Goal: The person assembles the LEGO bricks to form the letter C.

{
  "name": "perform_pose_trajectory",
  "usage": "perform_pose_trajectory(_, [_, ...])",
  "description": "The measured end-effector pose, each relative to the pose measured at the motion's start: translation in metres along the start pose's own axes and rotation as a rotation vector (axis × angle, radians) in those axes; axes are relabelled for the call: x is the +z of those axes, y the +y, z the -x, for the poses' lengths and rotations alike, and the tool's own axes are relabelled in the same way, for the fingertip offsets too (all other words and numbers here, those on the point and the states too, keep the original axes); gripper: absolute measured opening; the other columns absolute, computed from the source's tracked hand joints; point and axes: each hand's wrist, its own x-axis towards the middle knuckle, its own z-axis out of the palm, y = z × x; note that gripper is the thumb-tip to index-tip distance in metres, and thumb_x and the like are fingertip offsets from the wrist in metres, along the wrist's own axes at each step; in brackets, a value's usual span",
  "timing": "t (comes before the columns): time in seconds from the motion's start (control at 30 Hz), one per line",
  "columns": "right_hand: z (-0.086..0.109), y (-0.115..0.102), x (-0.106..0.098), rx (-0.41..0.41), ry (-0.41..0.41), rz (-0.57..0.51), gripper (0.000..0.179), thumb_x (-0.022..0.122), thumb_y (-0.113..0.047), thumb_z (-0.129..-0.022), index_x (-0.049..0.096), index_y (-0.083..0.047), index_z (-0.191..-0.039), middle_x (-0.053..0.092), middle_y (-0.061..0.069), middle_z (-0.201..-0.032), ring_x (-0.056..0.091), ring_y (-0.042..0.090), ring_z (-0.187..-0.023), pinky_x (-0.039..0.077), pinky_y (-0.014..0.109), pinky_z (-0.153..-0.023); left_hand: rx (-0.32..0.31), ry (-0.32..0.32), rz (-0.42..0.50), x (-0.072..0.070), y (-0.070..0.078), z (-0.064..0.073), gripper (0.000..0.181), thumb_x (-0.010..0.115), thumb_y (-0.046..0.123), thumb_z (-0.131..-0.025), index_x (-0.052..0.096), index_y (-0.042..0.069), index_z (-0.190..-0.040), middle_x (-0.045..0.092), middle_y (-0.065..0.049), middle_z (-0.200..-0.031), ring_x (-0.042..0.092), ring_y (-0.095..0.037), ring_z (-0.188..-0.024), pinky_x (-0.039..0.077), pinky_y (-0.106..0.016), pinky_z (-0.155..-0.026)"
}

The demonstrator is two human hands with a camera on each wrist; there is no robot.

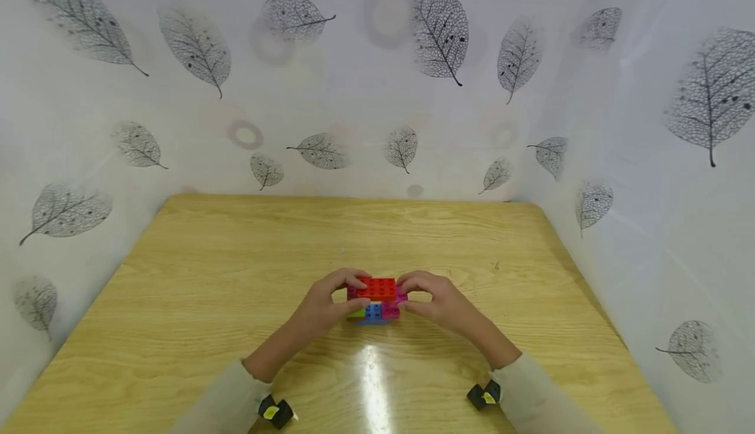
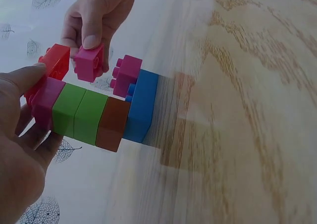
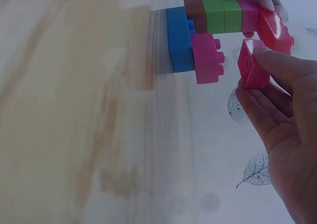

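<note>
A stack of toy building bricks stands on the table, with a blue brick [image 2: 143,107] at its base. Up one end rise a brown brick [image 2: 113,125], two green bricks [image 2: 74,112] and a pink brick [image 2: 48,99], topped by a red brick [image 1: 380,288]. On the blue brick's other end sits a second pink brick [image 3: 204,60], studs upward. My left hand [image 1: 327,303] grips the column's top, thumb at the red brick and fingers round the pink one. Between thumb and fingers, my right hand [image 1: 436,297] pinches a loose pink brick [image 3: 250,68] above the second one, under the red brick's overhanging side.
The wooden table [image 1: 236,244] reaches back to a white curtain [image 1: 354,106] with a leaf print, which also hangs along both sides. Black wrist devices [image 1: 275,412] sit at both sleeves. A bright light reflection lies on the tabletop in front of the stack.
</note>
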Motion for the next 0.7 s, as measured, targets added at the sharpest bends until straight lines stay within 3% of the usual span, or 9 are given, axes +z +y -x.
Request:
perform_pose_trajectory(0.53, [-0.002,-0.004,0.012,-0.034,0.093,-0.019,0.021,0.079,0.003,-0.083,0.067,-0.006,-0.097,0.069,0.015,-0.115,0.068,0.028,-0.106,0.059,0.037,-0.088,-0.03,0.005,0.034,0.002,0.0,0.002,0.015,0.074,0.026,-0.092,0.067,0.023,-0.105,0.065,-0.001,-0.133,0.06,-0.023,-0.12,0.052,-0.047,-0.095])
perform_pose_trajectory(0.7, [-0.003,-0.008,0.01,-0.062,0.095,-0.012,0.019,0.077,0.0,-0.086,0.068,-0.01,-0.099,0.07,0.012,-0.115,0.069,0.024,-0.106,0.059,0.035,-0.088,-0.011,-0.001,-0.012,0.0,0.003,0.002,0.015,0.073,0.026,-0.092,0.07,0.026,-0.107,0.065,0.0,-0.133,0.059,-0.025,-0.125,0.047,-0.054,-0.105])
